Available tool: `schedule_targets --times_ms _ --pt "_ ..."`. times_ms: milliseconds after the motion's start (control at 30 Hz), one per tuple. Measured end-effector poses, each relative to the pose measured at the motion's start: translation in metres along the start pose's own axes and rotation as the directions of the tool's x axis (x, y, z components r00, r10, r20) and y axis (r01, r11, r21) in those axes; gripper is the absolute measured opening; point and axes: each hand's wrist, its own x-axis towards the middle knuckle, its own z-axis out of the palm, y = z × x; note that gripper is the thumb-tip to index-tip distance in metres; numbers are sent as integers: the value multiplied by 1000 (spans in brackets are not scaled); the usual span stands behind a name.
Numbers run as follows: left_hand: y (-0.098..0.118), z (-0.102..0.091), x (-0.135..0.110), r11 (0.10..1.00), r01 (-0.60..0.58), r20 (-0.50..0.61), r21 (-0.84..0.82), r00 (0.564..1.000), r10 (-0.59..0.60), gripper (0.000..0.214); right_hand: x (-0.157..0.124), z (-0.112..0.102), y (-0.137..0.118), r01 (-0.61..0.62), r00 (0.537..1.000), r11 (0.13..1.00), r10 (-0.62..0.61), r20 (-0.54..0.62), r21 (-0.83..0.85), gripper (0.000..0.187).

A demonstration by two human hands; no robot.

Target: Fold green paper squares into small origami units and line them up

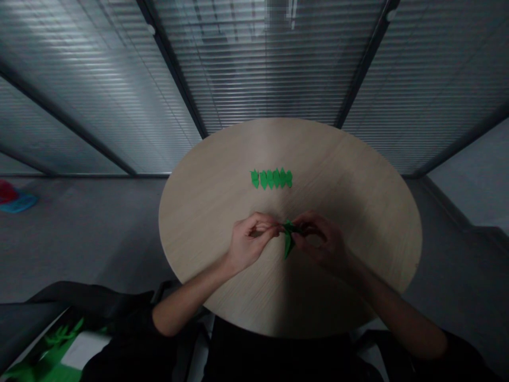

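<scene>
Over the middle of a round wooden table [350, 175], my left hand [248, 241] and my right hand [322, 239] meet on a small folded piece of green paper [289, 239]. Both hands pinch it with closed fingertips, the left from its left side, the right from its right side. A pointed tip of the paper hangs down between them. Farther back on the table lies a row of several folded green paper pieces [271, 178], side by side and untouched.
Closed window blinds [254, 58] with dark frames stand behind the table. Grey floor surrounds it. A red and blue object [14, 199] lies on the floor at far left. Green shapes on white paper [59, 353] show at the bottom left, beside dark fabric.
</scene>
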Motion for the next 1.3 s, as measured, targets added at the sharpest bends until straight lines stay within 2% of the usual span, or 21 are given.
schedule_targets --times_ms 133,267,467,633,833,1067,1300 --pt "1 -2 -2 981 -132 15 141 991 131 14 1 -2 1 13 1000 1000 -13 27 -5 18" --pt "1 -4 -2 924 -293 53 244 956 289 9 2 -4 1 75 996 997 -74 55 -15 21" --pt "2 -8 -4 837 -413 153 359 911 384 3 2 -5 -3 129 987 984 -116 106 -125 21" --pt "3 -10 -5 800 -470 205 371 882 423 6 5 -6 -11 164 980 961 -132 150 -221 22" --pt "1 -10 -3 760 -541 227 360 841 490 7 8 -8 -12 200 974 944 -162 159 -263 18" --pt "2 -11 -4 769 -533 229 353 846 482 8 8 -9 -10 256 960 936 -217 178 -241 17" --pt "2 -10 -5 781 -521 220 345 854 472 9 7 -6 -10 213 974 949 -187 130 -233 14"
